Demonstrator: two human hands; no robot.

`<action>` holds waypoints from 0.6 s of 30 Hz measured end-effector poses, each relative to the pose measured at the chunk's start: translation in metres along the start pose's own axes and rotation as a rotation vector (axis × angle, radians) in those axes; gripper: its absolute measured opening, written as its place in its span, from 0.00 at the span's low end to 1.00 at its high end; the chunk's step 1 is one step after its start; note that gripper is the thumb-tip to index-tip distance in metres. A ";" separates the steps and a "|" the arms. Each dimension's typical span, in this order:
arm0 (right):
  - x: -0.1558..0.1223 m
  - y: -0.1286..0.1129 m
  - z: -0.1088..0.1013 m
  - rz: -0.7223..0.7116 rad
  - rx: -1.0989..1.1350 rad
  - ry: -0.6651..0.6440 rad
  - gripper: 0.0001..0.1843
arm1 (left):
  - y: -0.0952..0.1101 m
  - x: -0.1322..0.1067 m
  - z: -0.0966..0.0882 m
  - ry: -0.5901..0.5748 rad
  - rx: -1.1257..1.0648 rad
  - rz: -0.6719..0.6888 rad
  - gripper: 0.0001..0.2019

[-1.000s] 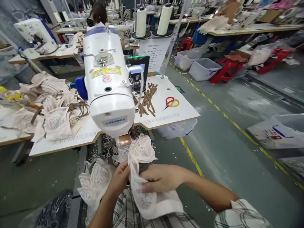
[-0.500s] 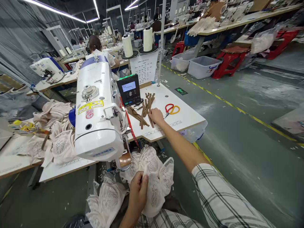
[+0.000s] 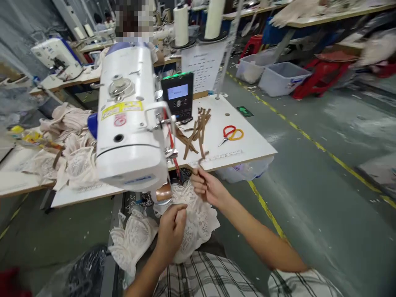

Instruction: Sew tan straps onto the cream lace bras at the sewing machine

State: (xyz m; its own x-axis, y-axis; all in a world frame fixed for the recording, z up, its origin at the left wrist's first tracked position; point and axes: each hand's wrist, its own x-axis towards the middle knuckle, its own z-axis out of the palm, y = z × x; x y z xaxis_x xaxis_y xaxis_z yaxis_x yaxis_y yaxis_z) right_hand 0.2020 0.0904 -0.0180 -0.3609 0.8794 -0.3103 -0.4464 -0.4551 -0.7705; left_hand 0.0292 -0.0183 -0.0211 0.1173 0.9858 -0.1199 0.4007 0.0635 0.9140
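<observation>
My left hand [image 3: 173, 225] is closed on a cream lace bra [image 3: 194, 220] that hangs below the sewing machine's front end. My right hand [image 3: 208, 185] pinches a brown fabric strip [image 3: 202, 159], just off the table's front edge and above the bra. More brown strips [image 3: 198, 132] lie in a loose pile on the white tabletop [image 3: 250, 142]. Red and yellow scissors [image 3: 230, 135] rest to the right of the pile. Another lace bra [image 3: 136, 237] hangs left of my left hand.
The white sewing machine [image 3: 130, 123] stands at centre left, with a control panel [image 3: 177, 97] behind it. Several more bras [image 3: 80, 161] are heaped at the left. Thread cones [image 3: 181, 25], a printed sheet [image 3: 202, 68] and plastic bins [image 3: 283, 78] are farther back. A person sits beyond the machine.
My right hand has lifted a brown strip from the pile and drawn it back toward the bra. My left hand stays on the bra. The camera view has shifted.
</observation>
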 end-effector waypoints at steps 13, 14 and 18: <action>-0.050 0.053 -0.002 0.081 -0.401 -0.063 0.21 | 0.010 -0.006 -0.015 -0.083 -0.124 0.055 0.16; -0.049 0.051 -0.007 0.086 -0.453 -0.066 0.21 | 0.014 -0.004 -0.016 -0.086 -0.111 0.080 0.16; -0.031 0.036 -0.007 -0.018 -0.418 0.053 0.20 | 0.019 0.006 -0.027 -0.014 0.001 0.302 0.10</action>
State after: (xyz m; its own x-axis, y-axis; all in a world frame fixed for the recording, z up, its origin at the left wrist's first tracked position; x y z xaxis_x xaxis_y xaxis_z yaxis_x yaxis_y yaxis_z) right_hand 0.2030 0.0475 -0.0405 -0.3088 0.8975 -0.3148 -0.0776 -0.3536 -0.9322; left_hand 0.0131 -0.0075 0.0057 0.2439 0.9578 0.1523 0.3462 -0.2327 0.9088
